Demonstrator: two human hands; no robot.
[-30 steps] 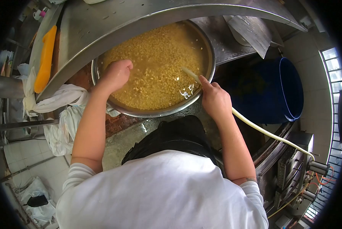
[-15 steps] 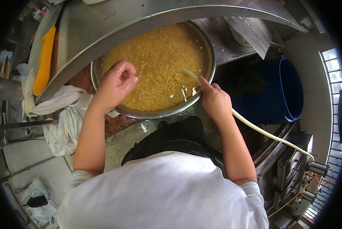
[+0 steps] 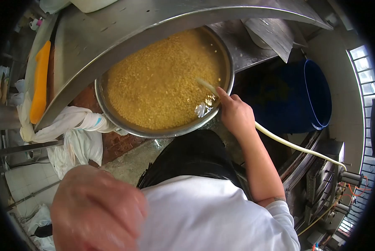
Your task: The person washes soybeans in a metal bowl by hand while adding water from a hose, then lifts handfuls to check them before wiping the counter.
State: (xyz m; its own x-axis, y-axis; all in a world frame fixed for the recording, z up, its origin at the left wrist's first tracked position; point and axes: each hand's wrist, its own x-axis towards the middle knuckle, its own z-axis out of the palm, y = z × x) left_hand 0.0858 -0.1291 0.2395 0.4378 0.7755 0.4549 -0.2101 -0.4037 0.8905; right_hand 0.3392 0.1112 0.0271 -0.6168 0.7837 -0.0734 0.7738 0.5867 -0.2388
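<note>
A large round metal basin (image 3: 164, 134) holds yellow kernels (image 3: 162, 83) under cloudy water. My right hand (image 3: 235, 109) is closed around a pale hose (image 3: 296, 146) at the basin's right rim, and the hose end dips into the water. Ripples show just below that end. Close to the camera at the lower left is my left hand (image 3: 97, 209), away from the basin, blurred, with its fingers curled. What it holds, if anything, cannot be made out.
A steel counter edge (image 3: 154, 25) overhangs the basin's top. An orange-handled knife (image 3: 40, 83) lies at the left. White cloths (image 3: 76, 121) hang below it. On the right stand a blue barrel (image 3: 294, 96) and machinery (image 3: 321, 167). A metal sheet (image 3: 273, 35) rests above.
My left hand has moved from over the basin down and left, close to the camera. My right hand still holds the hose in nearly the same place. The view has shifted slightly.
</note>
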